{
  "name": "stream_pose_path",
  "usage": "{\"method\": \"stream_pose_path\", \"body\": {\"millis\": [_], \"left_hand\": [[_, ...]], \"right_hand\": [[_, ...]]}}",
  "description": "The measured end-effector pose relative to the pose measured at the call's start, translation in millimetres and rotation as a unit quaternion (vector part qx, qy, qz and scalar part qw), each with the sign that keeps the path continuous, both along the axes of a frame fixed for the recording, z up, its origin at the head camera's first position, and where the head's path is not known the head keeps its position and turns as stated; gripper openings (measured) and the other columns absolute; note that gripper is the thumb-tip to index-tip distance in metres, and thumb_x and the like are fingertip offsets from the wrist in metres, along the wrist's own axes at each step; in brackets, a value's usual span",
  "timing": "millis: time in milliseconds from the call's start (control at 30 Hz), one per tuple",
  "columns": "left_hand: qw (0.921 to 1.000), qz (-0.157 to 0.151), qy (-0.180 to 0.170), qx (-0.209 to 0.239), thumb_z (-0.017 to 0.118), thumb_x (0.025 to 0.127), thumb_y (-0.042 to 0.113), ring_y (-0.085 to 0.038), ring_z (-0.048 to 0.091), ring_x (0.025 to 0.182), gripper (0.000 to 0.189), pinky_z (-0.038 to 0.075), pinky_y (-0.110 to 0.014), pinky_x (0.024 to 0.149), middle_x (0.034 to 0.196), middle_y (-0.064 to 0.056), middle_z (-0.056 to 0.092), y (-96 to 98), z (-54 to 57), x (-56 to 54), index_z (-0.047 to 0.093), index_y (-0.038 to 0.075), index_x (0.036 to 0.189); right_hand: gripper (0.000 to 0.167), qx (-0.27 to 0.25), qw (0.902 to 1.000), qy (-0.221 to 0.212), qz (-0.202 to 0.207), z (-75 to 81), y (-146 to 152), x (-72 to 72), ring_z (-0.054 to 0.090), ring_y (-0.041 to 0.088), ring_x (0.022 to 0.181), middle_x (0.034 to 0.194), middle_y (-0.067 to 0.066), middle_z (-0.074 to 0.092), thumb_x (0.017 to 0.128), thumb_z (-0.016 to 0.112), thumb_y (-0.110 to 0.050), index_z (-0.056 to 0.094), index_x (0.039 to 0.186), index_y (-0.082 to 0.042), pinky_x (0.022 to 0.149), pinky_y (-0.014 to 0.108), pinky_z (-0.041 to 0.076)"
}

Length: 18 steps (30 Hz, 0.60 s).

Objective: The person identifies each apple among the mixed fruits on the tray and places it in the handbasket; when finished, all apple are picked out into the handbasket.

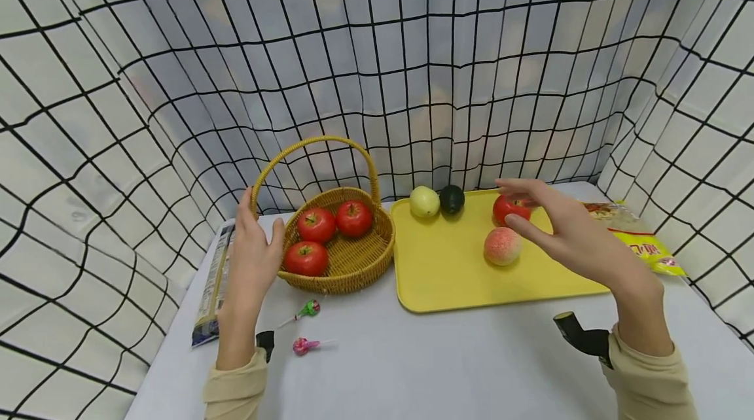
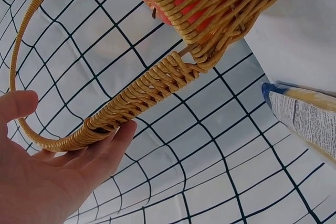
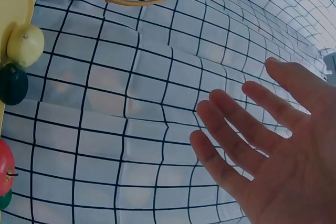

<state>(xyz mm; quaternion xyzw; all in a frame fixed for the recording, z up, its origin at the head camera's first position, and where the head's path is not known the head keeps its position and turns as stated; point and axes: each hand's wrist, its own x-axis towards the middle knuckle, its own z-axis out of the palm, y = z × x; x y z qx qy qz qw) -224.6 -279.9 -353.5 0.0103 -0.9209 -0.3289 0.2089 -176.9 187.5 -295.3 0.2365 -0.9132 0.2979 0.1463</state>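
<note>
"Head view?"
"A wicker basket (image 1: 368,269) of red fruit (image 1: 306,258) stands just left of a yellow tray (image 1: 448,269)."
"Left wrist?"
"The left hand (image 2: 58,182), fingers extended, touches the basket's handle (image 2: 142,95) without gripping; a sideways push could tip it."
"Right wrist?"
"The right hand (image 3: 296,163), fingers outstretched, holds nothing."

Pale, rumpled walls (image 1: 389,34) with a black-lined grid (image 1: 428,66) (wavy in places) fill the upper frame; a white tabletop (image 1: 442,361) spans the bottom.
</note>
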Motion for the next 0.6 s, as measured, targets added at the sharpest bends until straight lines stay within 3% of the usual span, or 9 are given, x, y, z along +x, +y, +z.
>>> {"method": "stream_pose_path", "body": {"millis": [100, 233, 333, 467, 600], "left_hand": [[1.0, 0.001, -0.007, 0.0, 0.042, 0.108, 0.039, -0.047, 0.043, 0.145, 0.075, 0.041, -0.07, 0.11, 0.17, -0.02, 0.021, 1.8, -1.6, -1.4, -0.004, 0.025, 0.166], [0.9999, 0.004, -0.012, 0.001, 0.042, 0.108, 0.04, -0.047, 0.042, 0.146, 0.075, 0.041, -0.07, 0.11, 0.169, -0.019, 0.021, 1.9, -1.3, -1.4, -0.005, 0.026, 0.166], [0.9999, 0.004, -0.012, 0.001, 0.042, 0.108, 0.039, -0.046, 0.041, 0.146, 0.076, 0.041, -0.07, 0.11, 0.17, -0.019, 0.02, 2.6, -1.5, -1.6, -0.005, 0.026, 0.166], [0.9999, 0.008, -0.014, 0.004, 0.042, 0.108, 0.039, -0.047, 0.041, 0.146, 0.076, 0.04, -0.069, 0.112, 0.171, -0.016, 0.017, 3.4, -1.1, -0.7, -0.005, 0.026, 0.166], [0.9999, 0.008, -0.01, 0.007, 0.042, 0.108, 0.038, -0.047, 0.042, 0.146, 0.076, 0.041, -0.069, 0.111, 0.172, -0.015, 0.018, 4.7, -0.1, -1.0, -0.005, 0.028, 0.166]], "right_hand": [[0.051, -0.001, 0.9999, 0.013, -0.004, -0.4, 6, 2.1, 0.053, 0.0, 0.108, 0.127, -0.014, 0.063, 0.101, 0.066, -0.026, 0.048, 0.149, -0.033, 0.09, 0.011, 0.04], [0.053, 0.003, 0.9996, 0.025, -0.01, 0.4, 13, 0.2, 0.053, 0.006, 0.117, 0.135, -0.009, 0.062, 0.101, 0.066, -0.024, 0.049, 0.15, -0.03, 0.096, 0.01, 0.038], [0.054, 0.008, 0.9994, 0.028, -0.018, -1.1, 19, -3.1, 0.051, 0.017, 0.13, 0.146, -0.004, 0.056, 0.1, 0.067, -0.024, 0.048, 0.151, -0.029, 0.106, 0.027, 0.043], [0.054, 0.007, 0.9987, 0.048, -0.015, -6.3, 26, -13.0, 0.047, 0.03, 0.139, 0.149, 0.005, 0.053, 0.098, 0.07, -0.018, 0.051, 0.148, -0.023, 0.11, 0.054, 0.042], [0.052, 0.003, 0.9984, 0.047, -0.03, -11.7, 33, -25.5, 0.048, 0.034, 0.136, 0.15, 0.009, 0.051, 0.097, 0.07, -0.018, 0.053, 0.147, -0.019, 0.107, 0.06, 0.043]]}}
